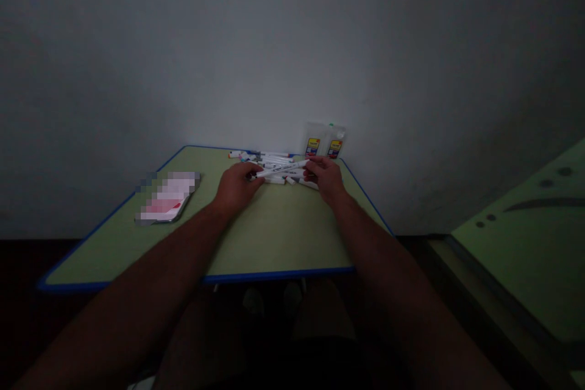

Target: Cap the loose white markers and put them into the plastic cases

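Observation:
Both my arms reach across a green table (256, 244) with a blue rim. A white marker (282, 170) is held level between my two hands. My left hand (237, 186) is closed on its left end, and my right hand (325, 178) pinches its right end. Just behind and under it lies a loose pile of several white markers (270, 161) with coloured caps, at the far edge of the table by the wall.
Two clear packs with yellow and red labels (323, 141) lean against the wall at the table's far right corner. A flat pink and white packet (167, 198) lies on the left part of the table. Another green table (530, 244) stands to the right.

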The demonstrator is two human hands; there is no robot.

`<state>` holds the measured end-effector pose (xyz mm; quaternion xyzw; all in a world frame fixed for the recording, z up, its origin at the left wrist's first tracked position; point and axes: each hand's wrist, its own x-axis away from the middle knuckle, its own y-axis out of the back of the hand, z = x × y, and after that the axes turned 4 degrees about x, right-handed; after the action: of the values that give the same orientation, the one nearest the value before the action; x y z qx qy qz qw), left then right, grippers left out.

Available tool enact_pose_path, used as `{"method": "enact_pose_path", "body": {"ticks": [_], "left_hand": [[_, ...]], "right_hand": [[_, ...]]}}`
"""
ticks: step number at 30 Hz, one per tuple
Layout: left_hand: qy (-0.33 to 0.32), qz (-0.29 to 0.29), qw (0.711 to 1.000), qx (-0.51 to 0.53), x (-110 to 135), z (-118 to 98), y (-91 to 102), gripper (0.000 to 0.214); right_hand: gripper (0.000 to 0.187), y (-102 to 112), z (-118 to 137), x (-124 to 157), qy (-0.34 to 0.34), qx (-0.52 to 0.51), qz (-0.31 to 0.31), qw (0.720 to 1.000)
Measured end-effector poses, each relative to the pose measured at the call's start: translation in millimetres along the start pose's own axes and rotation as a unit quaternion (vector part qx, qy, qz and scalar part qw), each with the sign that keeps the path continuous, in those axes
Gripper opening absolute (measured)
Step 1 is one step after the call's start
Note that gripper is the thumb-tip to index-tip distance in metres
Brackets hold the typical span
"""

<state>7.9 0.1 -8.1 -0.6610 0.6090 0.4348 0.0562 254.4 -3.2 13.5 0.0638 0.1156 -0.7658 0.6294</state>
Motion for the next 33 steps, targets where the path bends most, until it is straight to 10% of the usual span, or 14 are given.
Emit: {"method": "enact_pose_path", "body": {"ticks": [15,33], "left_hand": [[0.013,0.062,0.993,-0.101,-2.4,-5.1,4.1,0.029],[-0.039,0.071,0.986,-0.149,-1.7,5.6,-3.2,0.029]], "right_hand": [[0.007,25.7,41.6,-27.8,-0.030,0.011,-0.124,0.992],[0.014,80.7,123.2,-131.1,0.144,0.159,-0.290,0.933]]}}
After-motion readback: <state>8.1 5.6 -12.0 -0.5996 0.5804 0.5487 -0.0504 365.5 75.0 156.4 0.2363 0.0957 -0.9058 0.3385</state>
